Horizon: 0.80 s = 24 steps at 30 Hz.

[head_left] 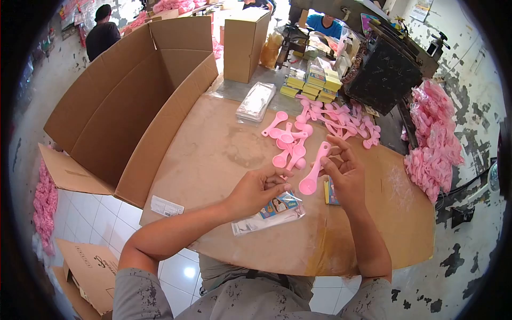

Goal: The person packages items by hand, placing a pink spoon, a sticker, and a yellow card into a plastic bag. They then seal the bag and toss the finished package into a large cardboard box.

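Note:
A pink measuring spoon (pixel 309 184) is held upright by its handle between the thumb and fingers of my right hand (pixel 345 173). My left hand (pixel 260 191) pinches the upper edge of a clear plastic bag (pixel 250 226) lying on the cardboard-covered table (pixel 192 144). Inside the bag is a blue printed card (pixel 281 206). Partly hidden behind my right wrist lies a small stack of cards (pixel 332 192) with yellow edges. Just beyond my hands is a loose group of pink spoons (pixel 286 137), with a larger pile of pink spoons (pixel 341 118) behind it.
A stack of clear bags (pixel 256 102) and bundles of yellow-edged cards (pixel 314 80) stand farther back. A big open carton (pixel 170 125) is at my left. To the right are a black machine (pixel 384 74) and bagged pink items (pixel 434 138). Other people work beyond.

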Available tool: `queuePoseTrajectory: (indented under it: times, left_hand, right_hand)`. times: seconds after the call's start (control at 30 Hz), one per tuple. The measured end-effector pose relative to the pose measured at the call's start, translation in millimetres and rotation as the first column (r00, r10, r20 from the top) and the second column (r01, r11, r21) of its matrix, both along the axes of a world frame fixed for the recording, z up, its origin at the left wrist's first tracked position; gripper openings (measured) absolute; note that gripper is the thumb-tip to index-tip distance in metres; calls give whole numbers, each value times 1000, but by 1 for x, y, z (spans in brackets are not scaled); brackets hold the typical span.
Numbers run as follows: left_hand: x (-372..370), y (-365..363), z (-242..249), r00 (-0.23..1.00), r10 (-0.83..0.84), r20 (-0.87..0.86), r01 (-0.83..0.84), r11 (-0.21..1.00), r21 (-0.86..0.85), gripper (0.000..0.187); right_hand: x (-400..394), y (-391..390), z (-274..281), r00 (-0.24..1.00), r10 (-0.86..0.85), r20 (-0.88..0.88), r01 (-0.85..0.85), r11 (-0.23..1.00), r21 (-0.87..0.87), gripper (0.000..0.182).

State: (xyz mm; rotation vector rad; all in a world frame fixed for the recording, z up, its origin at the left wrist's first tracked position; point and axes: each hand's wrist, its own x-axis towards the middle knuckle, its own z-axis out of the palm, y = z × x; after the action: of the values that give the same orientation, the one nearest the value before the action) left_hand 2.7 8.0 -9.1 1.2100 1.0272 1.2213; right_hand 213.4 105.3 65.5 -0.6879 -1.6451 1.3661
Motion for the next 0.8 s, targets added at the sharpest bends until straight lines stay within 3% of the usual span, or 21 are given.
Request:
queuePoseTrajectory:
  times: [0.37, 0.47, 0.53, 0.6, 0.67, 0.73, 0.8]
  left_hand:
    - [3, 1, -7, 998, -16, 67, 17, 1000, -9, 25]
    - [0, -1, 5, 995, -14, 101, 17, 1000, -23, 24]
    - [-3, -3, 17, 995, -22, 98, 29, 997, -67, 24]
    - [-6, -5, 24, 998, -26, 57, 34, 988, -147, 25]
    - [-8, 0, 14, 982, -58, 178, 73, 994, -83, 30]
    - [-8, -1, 13, 964, -91, 249, 113, 991, -77, 35]
    - [-8, -5, 22, 955, -126, 269, 164, 979, -122, 38]
  right_hand:
    - [-10, -22, -33, 993, -6, -117, 19, 994, 111, 44]
    - [-3, -18, -53, 1000, 22, 1, -22, 979, 204, 41]
    - [9, -5, -47, 970, 143, 197, -202, 925, 323, 39]
    - [12, -3, -43, 944, 227, 239, -289, 919, 268, 35]
    - [10, -8, -37, 955, 277, 104, -285, 956, 67, 28]
    - [-4, -15, -20, 970, 244, -1, -244, 969, 43, 21]
    - [-7, -17, -5, 961, 263, 82, -274, 942, 192, 17]
